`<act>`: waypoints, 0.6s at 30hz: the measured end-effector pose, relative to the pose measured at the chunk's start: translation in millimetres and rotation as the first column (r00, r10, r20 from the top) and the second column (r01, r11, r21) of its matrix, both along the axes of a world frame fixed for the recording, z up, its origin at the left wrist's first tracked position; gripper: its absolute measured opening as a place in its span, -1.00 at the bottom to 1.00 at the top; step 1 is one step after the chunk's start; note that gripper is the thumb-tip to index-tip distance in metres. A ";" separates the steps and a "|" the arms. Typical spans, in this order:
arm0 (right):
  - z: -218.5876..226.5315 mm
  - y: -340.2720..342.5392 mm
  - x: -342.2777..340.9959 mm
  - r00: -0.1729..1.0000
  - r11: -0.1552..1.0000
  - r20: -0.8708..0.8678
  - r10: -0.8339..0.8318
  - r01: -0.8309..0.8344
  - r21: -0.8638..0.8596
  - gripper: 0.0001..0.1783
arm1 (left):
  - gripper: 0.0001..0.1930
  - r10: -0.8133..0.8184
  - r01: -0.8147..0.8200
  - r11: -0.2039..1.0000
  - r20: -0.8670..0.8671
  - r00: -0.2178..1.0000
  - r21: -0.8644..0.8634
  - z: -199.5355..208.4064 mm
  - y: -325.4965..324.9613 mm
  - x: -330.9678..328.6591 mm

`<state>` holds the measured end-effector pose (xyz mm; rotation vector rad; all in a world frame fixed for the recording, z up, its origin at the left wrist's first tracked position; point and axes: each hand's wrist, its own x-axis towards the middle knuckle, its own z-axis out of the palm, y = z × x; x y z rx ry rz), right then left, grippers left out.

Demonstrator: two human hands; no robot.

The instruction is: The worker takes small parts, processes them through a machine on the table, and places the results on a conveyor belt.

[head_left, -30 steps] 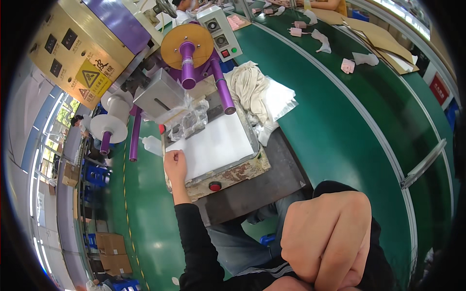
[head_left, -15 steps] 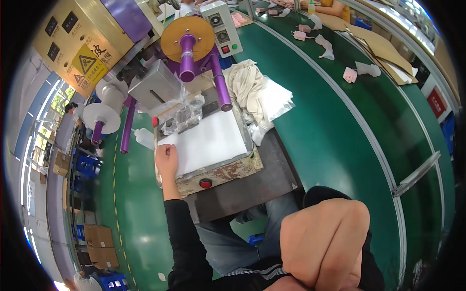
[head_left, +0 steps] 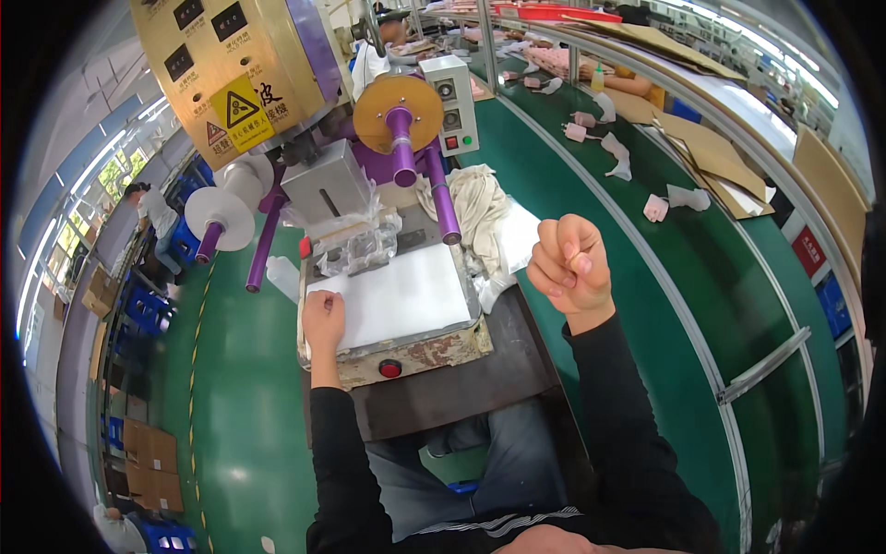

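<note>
White sheet (head_left: 406, 300): lies flat on the machine bed (head_left: 448, 349), filling most of it from the near edge back toward the clear plastic; whether it is one layer or several cannot be told.
Left hand (head_left: 324, 319): at the bed's left edge near its near corner, beside the sheet's left side; its grip is curled closed, and whether a bit of sheet is pinched under it is hidden.
Right hand (head_left: 572, 263): raised off to the right of the bed, well apart from the sheet; its grip is clenched, thumb against the fingers, with nothing visible in it.
Clear plastic (head_left: 363, 249): crumpled across the bed's far part, below the metal block (head_left: 328, 185).
Red button (head_left: 390, 368): on the bed's near face, with neither hand on it.
Dark surface (head_left: 443, 397): carries the bed; cloth (head_left: 471, 198) lies bunched beyond the bed's right edge.
Step at the bed: seems to be a pause, the left hand resting by the sheet and the right free.
Next move at the bed: would call for loosening the right grip and keeping the left fingers clear of the block.
</note>
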<state>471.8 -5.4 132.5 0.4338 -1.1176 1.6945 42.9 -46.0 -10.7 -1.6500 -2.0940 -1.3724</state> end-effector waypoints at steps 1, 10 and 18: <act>-0.2 -0.8 -0.3 1.000 1.000 0.003 0.006 -0.006 0.000 -0.79 | -0.85 -0.006 0.006 1.000 0.004 1.000 0.006 -1.4 1.3 0.8; 3.2 -6.2 -5.6 0.998 0.996 0.032 0.057 -0.059 0.067 -0.82 | -0.84 -0.004 0.004 1.000 0.007 1.000 0.025 -2.2 4.0 -1.8; 8.9 -16.5 -6.9 0.991 0.988 0.056 0.123 -0.128 0.092 -0.82 | -0.82 0.006 -0.006 1.000 0.038 0.999 0.003 3.8 1.7 2.9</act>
